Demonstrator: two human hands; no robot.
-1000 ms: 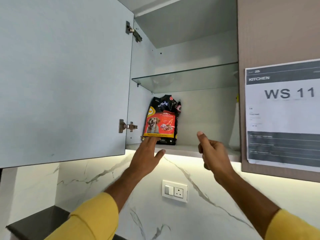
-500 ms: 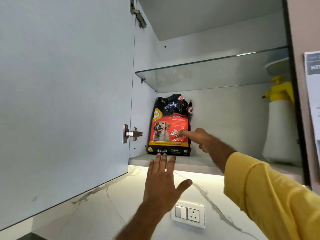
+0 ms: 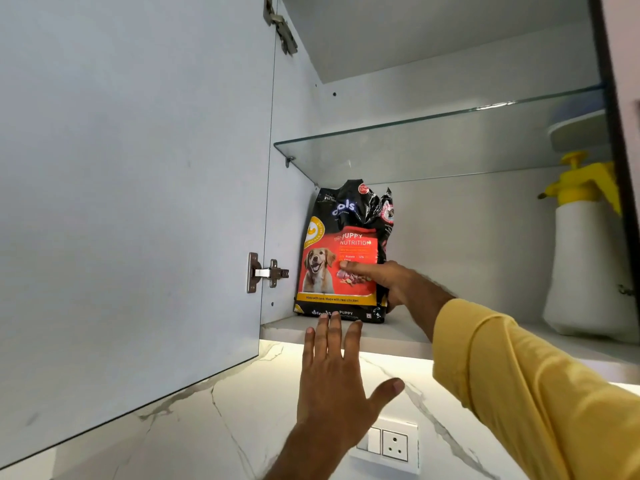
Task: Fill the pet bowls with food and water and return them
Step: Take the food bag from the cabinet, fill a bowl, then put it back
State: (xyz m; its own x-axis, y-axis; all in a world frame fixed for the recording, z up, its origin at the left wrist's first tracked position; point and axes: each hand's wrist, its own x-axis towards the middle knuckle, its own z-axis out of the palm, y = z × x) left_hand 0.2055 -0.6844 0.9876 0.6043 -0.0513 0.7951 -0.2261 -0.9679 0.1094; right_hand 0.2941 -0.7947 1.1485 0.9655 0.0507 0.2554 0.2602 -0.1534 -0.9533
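A black and red puppy food bag (image 3: 341,237) with a dog picture stands upright at the left end of the open wall cabinet's bottom shelf (image 3: 408,336). My right hand (image 3: 391,278) reaches in and grips the bag's right edge, with the thumb across the front and the fingers behind. My left hand (image 3: 332,382) is held up flat and open, fingers spread, its fingertips at the shelf's front edge just below the bag. No pet bowl is in view.
The cabinet door (image 3: 131,202) stands open on the left. A glass shelf (image 3: 433,147) hangs close above the bag. A white spray bottle with a yellow pump (image 3: 585,265) stands at the right of the shelf. A wall socket (image 3: 391,445) sits below.
My right hand has reached into the cabinet and closed on the bag's right edge. My left hand has risen from below up to the shelf's front edge. The view has moved closer.
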